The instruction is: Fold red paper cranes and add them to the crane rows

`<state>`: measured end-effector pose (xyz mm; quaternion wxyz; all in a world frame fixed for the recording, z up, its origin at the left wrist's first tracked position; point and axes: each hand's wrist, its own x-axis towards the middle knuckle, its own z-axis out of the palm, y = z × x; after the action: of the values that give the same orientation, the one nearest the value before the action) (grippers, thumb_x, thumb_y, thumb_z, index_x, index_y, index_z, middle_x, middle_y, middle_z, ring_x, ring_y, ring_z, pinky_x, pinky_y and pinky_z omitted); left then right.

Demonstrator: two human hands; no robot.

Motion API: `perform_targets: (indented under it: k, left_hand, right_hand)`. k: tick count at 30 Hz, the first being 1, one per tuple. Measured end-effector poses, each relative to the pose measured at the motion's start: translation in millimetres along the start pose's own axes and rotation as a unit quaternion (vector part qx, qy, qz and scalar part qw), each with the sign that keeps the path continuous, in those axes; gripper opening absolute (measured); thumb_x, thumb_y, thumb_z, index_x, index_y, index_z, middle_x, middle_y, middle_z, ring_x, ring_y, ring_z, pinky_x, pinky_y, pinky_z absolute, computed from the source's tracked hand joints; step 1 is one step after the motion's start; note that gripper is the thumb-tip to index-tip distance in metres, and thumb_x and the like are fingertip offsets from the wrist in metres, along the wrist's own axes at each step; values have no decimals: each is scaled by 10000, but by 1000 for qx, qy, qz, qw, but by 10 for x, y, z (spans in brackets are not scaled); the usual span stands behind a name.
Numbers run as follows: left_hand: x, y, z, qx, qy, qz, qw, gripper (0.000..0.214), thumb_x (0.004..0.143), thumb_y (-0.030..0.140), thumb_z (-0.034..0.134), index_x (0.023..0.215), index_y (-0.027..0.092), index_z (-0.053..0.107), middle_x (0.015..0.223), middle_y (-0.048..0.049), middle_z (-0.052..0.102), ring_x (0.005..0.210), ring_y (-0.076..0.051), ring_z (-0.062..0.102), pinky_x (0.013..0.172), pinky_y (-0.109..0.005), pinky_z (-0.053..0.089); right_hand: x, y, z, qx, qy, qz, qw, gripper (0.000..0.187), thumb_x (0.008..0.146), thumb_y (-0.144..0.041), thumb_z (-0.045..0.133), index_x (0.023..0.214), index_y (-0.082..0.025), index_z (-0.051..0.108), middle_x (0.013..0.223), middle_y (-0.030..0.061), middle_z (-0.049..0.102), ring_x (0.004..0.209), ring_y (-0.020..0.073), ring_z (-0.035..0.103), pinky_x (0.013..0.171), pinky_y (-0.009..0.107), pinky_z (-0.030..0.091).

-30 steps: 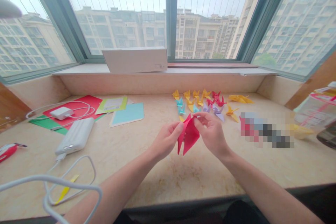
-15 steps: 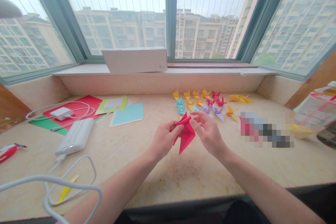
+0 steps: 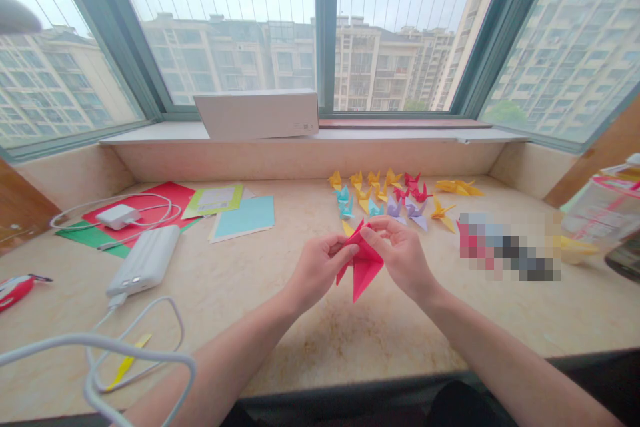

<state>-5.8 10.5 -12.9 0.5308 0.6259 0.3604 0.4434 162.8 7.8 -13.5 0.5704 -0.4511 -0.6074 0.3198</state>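
A half-folded red paper piece (image 3: 364,265) hangs above the beige stone sill (image 3: 350,333), held between both hands. My left hand (image 3: 316,268) pinches its left edge with thumb and fingers. My right hand (image 3: 400,252) grips its upper right part, thumb laid across the top fold. Behind the hands stands a cluster of several small folded paper cranes (image 3: 385,197) in yellow, blue, red and purple.
At the left lie a white power bank (image 3: 144,260) with looping cables (image 3: 125,347), a white charger (image 3: 117,215) on red and green sheets (image 3: 150,203), and blue paper (image 3: 245,217). A white box (image 3: 257,113) sits on the window ledge. A clear plastic container (image 3: 600,213) stands far right.
The red paper was turned and folded between the hands; both hands have closed in together on its top, and the piece now sits lower and more to the right.
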Motion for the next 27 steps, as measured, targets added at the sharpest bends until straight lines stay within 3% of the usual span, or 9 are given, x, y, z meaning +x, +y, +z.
perform_targets:
  k: [4,7,12,15,19,22,27]
  left_hand:
    - [-2,-5,-5,23,-2,-9,1000,212,839,331,657,903,142,727,812,-60,769,709,-171,693,636,-231,500]
    - [-10,-6,-6,25,-15,5,1000,213,841,334,661,907,141,725,855,-69,771,772,-187,702,694,-249,512]
    - [-32,5,-2,61,-55,16,997,313,904,411,584,967,137,721,881,-86,769,789,-206,708,680,-258,507]
    - [-18,-10,-4,71,-9,14,997,304,902,408,587,921,134,718,847,-82,766,751,-201,706,646,-249,503]
    - [15,-19,-15,34,88,31,995,278,891,405,602,922,141,684,826,-77,768,745,-209,722,648,-257,531]
    - [21,-5,-16,-1,103,29,994,281,880,419,618,965,152,638,822,-74,772,717,-216,733,631,-275,555]
    - [19,-6,-13,-1,70,20,997,250,822,330,698,979,139,665,930,-106,777,856,-252,743,750,-335,584]
  right_hand:
    - [-6,3,4,11,5,4,1000,232,845,-438,673,859,-207,689,912,62,703,875,222,644,707,322,501]
    - [3,0,-4,13,3,-6,1000,211,846,-425,675,850,-215,696,925,54,685,902,220,639,729,326,501]
    - [20,-3,-9,-9,-54,-17,998,188,821,-393,700,782,-210,714,991,60,665,954,222,630,819,358,497]
    - [6,1,19,-15,-65,19,998,218,826,-403,687,922,-208,702,995,67,691,910,217,651,806,370,510]
    - [-26,13,71,-25,-62,48,997,399,799,-373,715,1149,-209,618,1018,77,724,911,226,682,812,379,533]
    - [-32,11,76,-27,-54,51,997,290,813,-362,693,1049,-198,654,964,75,744,851,227,708,766,368,556]
    - [-16,-21,36,-49,-40,51,997,209,825,-383,679,904,-193,714,901,72,765,798,234,717,708,355,564]
